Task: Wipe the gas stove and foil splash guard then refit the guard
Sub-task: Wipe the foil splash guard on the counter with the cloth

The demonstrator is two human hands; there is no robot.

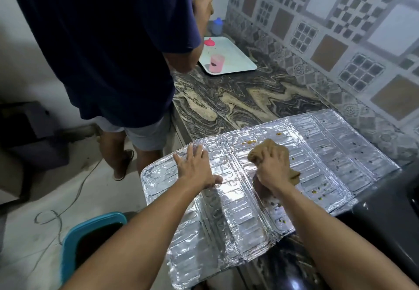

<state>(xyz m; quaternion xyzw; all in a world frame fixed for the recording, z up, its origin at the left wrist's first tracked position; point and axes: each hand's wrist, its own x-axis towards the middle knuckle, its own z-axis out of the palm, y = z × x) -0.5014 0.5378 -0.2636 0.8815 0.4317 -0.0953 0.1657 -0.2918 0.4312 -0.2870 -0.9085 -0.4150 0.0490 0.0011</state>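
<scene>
Foil splash guard [238, 190] lying unfolded and flat across the marbled countertop [238, 99], near end sticking out past the counter edge over the floor, far end reaching close to the patterned tile wall [328, 29]. Left hand [195, 167] spread flat on the left panel, fingers straight and apart, palm pressing down, gripping nothing. Right hand [272, 167] curled tight round a bunched brown cloth [267, 151], pushed onto the middle panel. Little yellow-brown food specks [249, 142] dotted just beyond the cloth, more along the right-hand panels and near the lower fold. Dark glossy edge of the gas stove [385, 210] peeking in at the right, with the guard's corner lapping onto it. No brand, label or readable writing anywhere on the foil, just embossed rounded rectangles. Farther back on the counter, a white tray [235, 51] with a pink cup [217, 63] and a pink lid-like piece [209, 42] on it, and a small bottle with a blue cap [217, 25] behind, no lettering legible on any of it. Second person in a navy shirt [102, 40] and light shorts standing at the counter to the left, back turned, holding something small up high, too blurry to make out. Teal bin [68, 240] down on the floor at lower left, thin cable [68, 208] snaking across the floor nearby.
</scene>
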